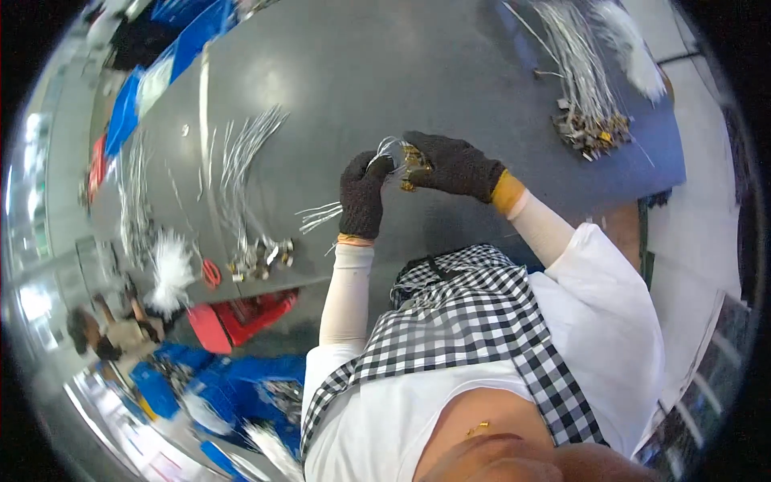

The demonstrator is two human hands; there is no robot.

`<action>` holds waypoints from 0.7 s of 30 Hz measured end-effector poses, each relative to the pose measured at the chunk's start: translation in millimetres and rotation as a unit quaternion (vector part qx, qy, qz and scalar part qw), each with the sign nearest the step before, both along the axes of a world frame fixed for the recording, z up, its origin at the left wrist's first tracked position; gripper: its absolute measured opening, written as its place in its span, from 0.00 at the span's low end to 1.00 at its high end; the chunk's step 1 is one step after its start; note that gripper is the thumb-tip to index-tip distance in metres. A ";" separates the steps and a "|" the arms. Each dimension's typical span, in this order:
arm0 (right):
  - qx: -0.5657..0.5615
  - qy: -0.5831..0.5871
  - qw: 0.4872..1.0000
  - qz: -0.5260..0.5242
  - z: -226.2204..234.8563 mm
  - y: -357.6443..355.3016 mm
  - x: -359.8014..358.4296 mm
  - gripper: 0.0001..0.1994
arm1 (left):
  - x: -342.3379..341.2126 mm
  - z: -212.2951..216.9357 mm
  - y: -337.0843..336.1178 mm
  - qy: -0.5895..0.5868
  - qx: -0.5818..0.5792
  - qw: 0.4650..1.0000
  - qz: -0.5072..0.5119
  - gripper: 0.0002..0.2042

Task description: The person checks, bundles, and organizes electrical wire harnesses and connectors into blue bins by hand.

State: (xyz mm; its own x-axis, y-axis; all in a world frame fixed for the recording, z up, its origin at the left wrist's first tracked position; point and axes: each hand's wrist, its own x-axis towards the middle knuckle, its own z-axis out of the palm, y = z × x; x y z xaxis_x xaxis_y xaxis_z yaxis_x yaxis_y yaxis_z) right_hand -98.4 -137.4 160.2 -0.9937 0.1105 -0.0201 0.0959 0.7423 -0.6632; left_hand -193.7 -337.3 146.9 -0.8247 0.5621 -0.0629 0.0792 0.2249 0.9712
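Over the middle of the dark grey table, both of my hands wear dark knitted gloves. My left hand [361,195] is closed round a bundle of thin silvery wires [321,215], whose loose ends stick out on its left. The same wires loop across the short gap between my hands. My right hand [456,165] is closed on a cluster of small brass-coloured metal pieces [414,165] at the other end of the wires. Its fingers partly cover the cluster, so the exact kind of the pieces cannot be made out.
Wire bundles with metal ends lie left [245,165] and far right [585,68] on the table [345,72]. Red-handled scissors [211,273] and a white strand bundle [171,273] lie near the left edge. A red bin [237,320] stands below; another person [120,333] is beyond.
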 end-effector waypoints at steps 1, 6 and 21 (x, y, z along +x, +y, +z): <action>-0.070 -0.065 0.995 0.035 8.0 -16.2 -3.6 0.40 | 2.9 2.2 -27.3 0.004 0.002 1.000 0.027 0.10; -0.021 0.166 0.960 0.223 9.7 -110.0 -30.6 0.34 | 40.5 55.4 -120.7 0.050 -0.012 0.999 0.008 0.16; -0.177 -0.036 0.882 0.436 40.0 -296.5 12.4 0.17 | 177.0 63.5 -308.8 0.040 -0.091 0.972 0.212 0.16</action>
